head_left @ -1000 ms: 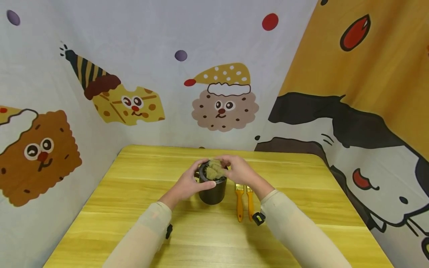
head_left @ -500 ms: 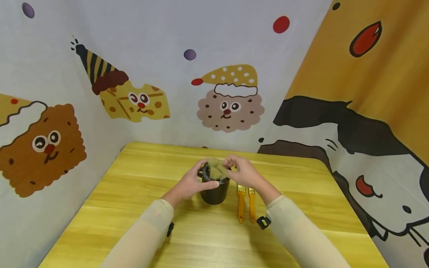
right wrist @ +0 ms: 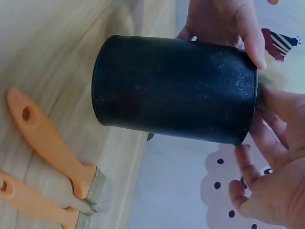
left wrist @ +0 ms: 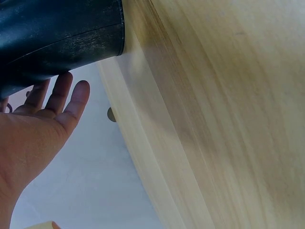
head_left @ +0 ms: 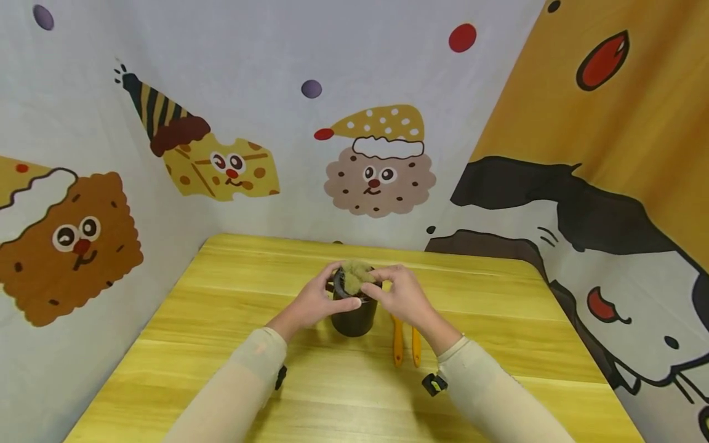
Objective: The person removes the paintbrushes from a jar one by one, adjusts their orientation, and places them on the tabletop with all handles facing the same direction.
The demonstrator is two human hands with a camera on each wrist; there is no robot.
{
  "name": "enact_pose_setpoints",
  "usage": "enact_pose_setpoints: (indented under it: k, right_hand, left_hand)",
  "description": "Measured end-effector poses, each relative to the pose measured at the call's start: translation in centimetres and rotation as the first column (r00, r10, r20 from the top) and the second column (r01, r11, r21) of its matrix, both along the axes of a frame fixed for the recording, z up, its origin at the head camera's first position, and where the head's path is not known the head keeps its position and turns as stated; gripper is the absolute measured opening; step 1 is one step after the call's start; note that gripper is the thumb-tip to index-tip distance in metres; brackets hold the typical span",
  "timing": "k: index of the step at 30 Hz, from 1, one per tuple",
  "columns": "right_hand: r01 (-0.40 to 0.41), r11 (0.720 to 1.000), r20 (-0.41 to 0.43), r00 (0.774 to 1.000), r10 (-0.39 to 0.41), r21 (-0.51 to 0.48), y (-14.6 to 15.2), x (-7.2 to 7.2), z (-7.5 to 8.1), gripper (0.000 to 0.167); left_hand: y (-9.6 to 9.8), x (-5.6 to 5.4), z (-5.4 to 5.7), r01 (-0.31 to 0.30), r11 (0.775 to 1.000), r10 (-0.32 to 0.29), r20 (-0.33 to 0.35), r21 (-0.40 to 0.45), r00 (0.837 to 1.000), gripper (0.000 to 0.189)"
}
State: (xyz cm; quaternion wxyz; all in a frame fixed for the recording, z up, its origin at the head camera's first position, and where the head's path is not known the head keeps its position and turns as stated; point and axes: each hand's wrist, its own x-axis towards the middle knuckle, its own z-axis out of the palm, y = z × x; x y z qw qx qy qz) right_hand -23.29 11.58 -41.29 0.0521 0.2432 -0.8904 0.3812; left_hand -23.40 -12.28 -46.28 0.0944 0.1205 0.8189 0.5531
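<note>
A black cylindrical pot [head_left: 353,321] stands upright on the table. My left hand [head_left: 312,306] grips it near the rim, thumb on the near side and fingers around the far side. In the left wrist view, several fingers of that hand lie along the pot's dark wall [left wrist: 66,38]. A fuzzy olive-green clump, like moss [head_left: 354,275], fills the pot's mouth and rises above the rim. My right hand [head_left: 403,295] pinches the clump's right side between thumb and forefinger. In the right wrist view, its other fingers spread beside the rim, and the clump is mostly hidden behind the thumb.
Two paintbrushes with orange handles [right wrist: 50,136] lie side by side on the wooden table [head_left: 221,344], right of the pot; my right hand covers their bristle ends in the head view. Behind the table hangs a cloth backdrop [head_left: 249,61] with cartoon prints.
My right hand has turned and shifted slightly nearer, its thumb and forefinger now over the clump's right side. The left hand keeps its place on the pot. The head view has shifted slightly.
</note>
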Motion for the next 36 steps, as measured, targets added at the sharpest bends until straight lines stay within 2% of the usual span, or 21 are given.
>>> enact_pose_setpoints:
  k: [4,7,12,19,21,24,28,31,33,36]
  right_hand:
    - [0.104,0.989,0.019,0.995,-0.103,-0.106,-0.4,0.2,-0.1,0.024]
    - [0.134,0.976,0.037,0.991,-0.129,-0.172,-0.4,0.2,0.2,0.027]
    - [0.128,0.944,0.042,0.992,-0.121,-0.305,-0.1,0.1,1.7,0.022]
    - [0.103,0.896,0.005,0.994,-0.111,-0.431,0.8,-0.7,4.1,0.021]
    - [0.114,0.871,0.023,0.993,-0.117,-0.478,1.3,-0.6,5.1,0.023]
    - [0.142,0.812,0.065,0.99,-0.128,-0.566,2.4,-0.5,6.8,0.025]
    - [0.164,0.709,0.094,0.986,-0.136,-0.686,4.5,-0.4,9.2,0.011]
    - [0.161,0.669,0.094,0.986,-0.136,-0.725,6.6,-0.2,10.2,0.005]
    - [0.174,0.673,0.106,0.984,-0.141,-0.719,8.1,0.0,10.4,0.007]
    - [0.226,0.708,0.161,0.974,-0.158,-0.669,10.6,0.2,9.9,0.014]
  left_hand:
    - [0.1,0.0,0.0,-0.002,1.0,0.002,-0.006,0.0,1.0,0.09]
    - [0.1,0.0,0.0,0.001,1.0,-0.001,-0.01,0.011,1.0,0.089]
    - [0.1,-0.1,0.1,0.008,1.0,-0.008,-0.014,0.026,1.0,0.087]
    - [-0.1,-0.1,-0.1,0.0,1.0,0.0,-0.002,0.028,1.0,0.089]
    - [-0.1,-0.1,-0.2,-0.001,1.0,0.001,0.003,0.022,1.0,0.091]
    - [-0.1,0.0,-0.1,-0.006,1.0,0.006,0.009,0.01,1.0,0.094]
    - [-0.2,0.0,-0.1,-0.014,1.0,0.014,0.008,0.012,1.0,0.093]
    - [-0.3,0.1,0.0,-0.016,1.0,0.016,0.003,0.013,1.0,0.091]
    - [-0.2,0.1,-0.1,-0.014,1.0,0.014,-0.002,0.009,1.0,0.092]
    - [-0.1,0.1,-0.3,-0.012,1.0,0.012,-0.004,0.008,1.0,0.094]
